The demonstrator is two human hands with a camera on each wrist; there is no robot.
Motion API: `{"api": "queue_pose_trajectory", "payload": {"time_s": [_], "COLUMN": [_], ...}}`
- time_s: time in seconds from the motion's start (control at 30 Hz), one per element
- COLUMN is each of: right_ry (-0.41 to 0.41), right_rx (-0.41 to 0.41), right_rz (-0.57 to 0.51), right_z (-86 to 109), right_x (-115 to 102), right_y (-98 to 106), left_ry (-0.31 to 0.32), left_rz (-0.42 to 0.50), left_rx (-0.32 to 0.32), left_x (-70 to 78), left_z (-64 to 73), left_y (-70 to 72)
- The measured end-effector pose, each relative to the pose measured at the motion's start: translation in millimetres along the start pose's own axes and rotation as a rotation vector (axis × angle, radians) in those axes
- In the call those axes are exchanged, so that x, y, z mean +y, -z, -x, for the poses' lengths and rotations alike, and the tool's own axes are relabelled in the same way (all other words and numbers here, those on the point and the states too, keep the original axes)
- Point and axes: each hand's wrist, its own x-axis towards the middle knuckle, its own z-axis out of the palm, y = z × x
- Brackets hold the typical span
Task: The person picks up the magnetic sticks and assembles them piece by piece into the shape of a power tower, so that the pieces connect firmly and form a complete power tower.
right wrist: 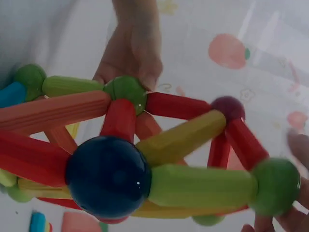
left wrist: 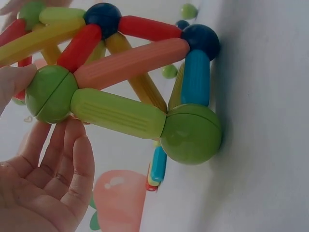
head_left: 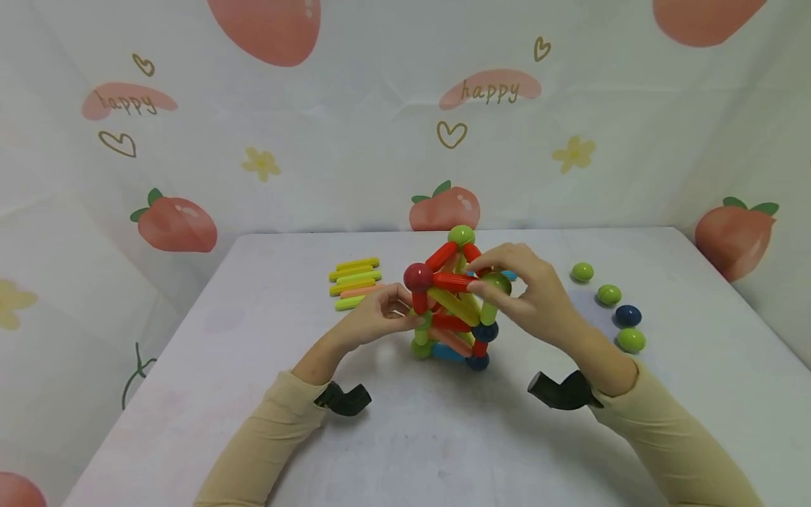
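Observation:
A tower of magnetic sticks and balls stands mid-table, several sticks joined at each ball. My left hand (head_left: 380, 314) pinches a green ball (left wrist: 50, 94) on its left side, thumb on one side and fingers below. With thumb and fingers, my right hand (head_left: 535, 296) holds the upper right green ball (right wrist: 276, 186), close to the end of a red stick (head_left: 453, 282). That stick runs to a dark red ball (head_left: 418, 277). Another green ball (head_left: 461, 235) forms the top. Lower down are dark blue balls (right wrist: 108, 176) and a blue stick (left wrist: 195, 79) near the tabletop.
Yellow, green and orange sticks (head_left: 356, 275) lie in a column left of the tower. On the right, loose green balls (head_left: 610, 295) and one dark blue ball (head_left: 628, 316) form a line. Behind the tower, a blue stick (head_left: 510, 275) shows partly. A printed cloth (head_left: 355, 141) hangs behind.

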Motion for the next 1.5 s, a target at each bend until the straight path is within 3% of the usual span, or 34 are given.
{"api": "queue_pose_trajectory", "payload": {"time_s": [0.13,0.2,0.4,0.5,0.7,0.87,1.2,1.37,1.5], "right_ry": [-0.203,-0.311,-0.611,-0.694,-0.664,-0.609,-0.645,-0.619,-0.588], "right_rx": [-0.002,-0.045,-0.278,-0.328,-0.361,-0.398,-0.478,-0.5,-0.435], "right_rz": [-0.15,-0.113,0.019,0.035,0.137,0.263,0.404,0.372,0.261], "right_z": [-7.1,-11.6,-12.0,-6.4,1.0,-2.9,-6.2,-5.3,-7.0], "right_x": [24,42,106,132,158,158,157,154,146], "right_y": [9,12,8,1,-9,-14,-18,-15,-6], "left_ry": [-0.008,-0.006,0.011,0.008,-0.006,-0.023,-0.009,-0.009,-0.019], "left_rz": [0.004,0.005,0.005,0.004,0.011,0.016,0.026,0.025,0.026], "left_rx": [0.002,0.008,0.017,0.014,0.007,0.002,-0.005,0.0,-0.005], "left_x": [-0.3,-0.6,-2.2,-3.4,-4.9,-3.6,-5.0,-5.9,-5.8], "left_z": [2.1,3.0,3.0,2.4,1.8,2.5,1.3,1.8,2.5], "left_y": [2.6,4.1,6.6,6.7,6.4,6.8,7.1,7.2,6.8]}}
